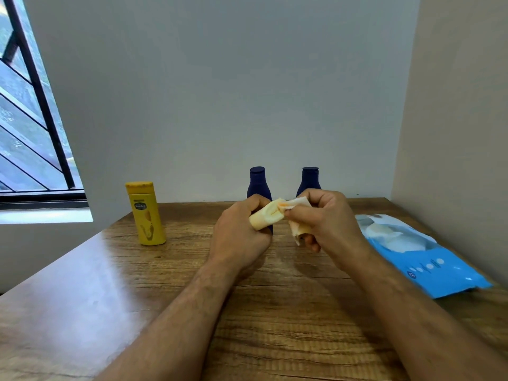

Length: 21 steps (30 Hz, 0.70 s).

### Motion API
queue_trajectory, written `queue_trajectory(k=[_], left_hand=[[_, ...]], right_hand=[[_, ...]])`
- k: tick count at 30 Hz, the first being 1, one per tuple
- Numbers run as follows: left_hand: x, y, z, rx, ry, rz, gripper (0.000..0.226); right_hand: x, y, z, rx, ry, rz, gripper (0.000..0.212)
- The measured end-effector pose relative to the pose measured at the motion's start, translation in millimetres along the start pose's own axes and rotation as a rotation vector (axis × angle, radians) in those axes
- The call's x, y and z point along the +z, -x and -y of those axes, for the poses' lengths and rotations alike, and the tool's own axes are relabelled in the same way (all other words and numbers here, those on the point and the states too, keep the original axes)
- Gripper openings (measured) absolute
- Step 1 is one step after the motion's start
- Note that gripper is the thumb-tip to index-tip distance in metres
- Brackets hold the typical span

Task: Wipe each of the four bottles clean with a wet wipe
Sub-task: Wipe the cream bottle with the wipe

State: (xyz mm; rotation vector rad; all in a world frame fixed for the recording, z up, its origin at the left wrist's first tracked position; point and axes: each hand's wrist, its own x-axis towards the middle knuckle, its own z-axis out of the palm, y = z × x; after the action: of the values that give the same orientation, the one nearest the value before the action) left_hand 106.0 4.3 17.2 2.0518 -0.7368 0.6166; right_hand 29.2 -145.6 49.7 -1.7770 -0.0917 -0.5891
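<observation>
My left hand (238, 237) is closed around a small pale yellow bottle (265, 216), held tilted above the table. My right hand (327, 224) pinches a white wet wipe (298, 215) against the bottle's end. A taller yellow bottle (145, 213) stands upright to the left. Two dark blue bottles stand at the back against the wall: one (257, 182) partly behind my left hand, the other (309, 180) partly behind my right hand.
A blue pack of wet wipes (417, 254) lies flat on the right side of the wooden table (110, 284). A wall closes the right side and the back. A barred window is at the far left.
</observation>
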Motion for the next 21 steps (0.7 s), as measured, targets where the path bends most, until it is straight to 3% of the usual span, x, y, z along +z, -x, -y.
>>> queue_trajectory(k=[4, 10, 12, 17, 21], left_hand=[[-1.2, -0.2, 2.3, 0.028, -0.044, 0.014, 0.032], [-2.1, -0.8, -1.2, 0.028, -0.064, 0.024, 0.041], [-0.9, 0.3, -2.6, 0.011, -0.041, 0.026, 0.042], [-2.5, 0.5, -1.8, 0.029, -0.031, 0.029, 0.038], [-2.9, 1.0, -3.7, 0.037, -0.037, 0.041, 0.039]], right_hand=[[2.4, 3.5, 1.8, -0.014, 0.004, 0.182, 0.012], [2.0, -0.3, -0.2, 0.0, -0.004, -0.035, 0.014], [0.8, 0.1, -0.4, -0.005, 0.006, -0.027, 0.014], [1.5, 4.3, 2.6, -0.03, -0.017, 0.174, 0.015], [-0.2, -1.0, -1.5, -0.036, 0.008, 0.013, 0.012]])
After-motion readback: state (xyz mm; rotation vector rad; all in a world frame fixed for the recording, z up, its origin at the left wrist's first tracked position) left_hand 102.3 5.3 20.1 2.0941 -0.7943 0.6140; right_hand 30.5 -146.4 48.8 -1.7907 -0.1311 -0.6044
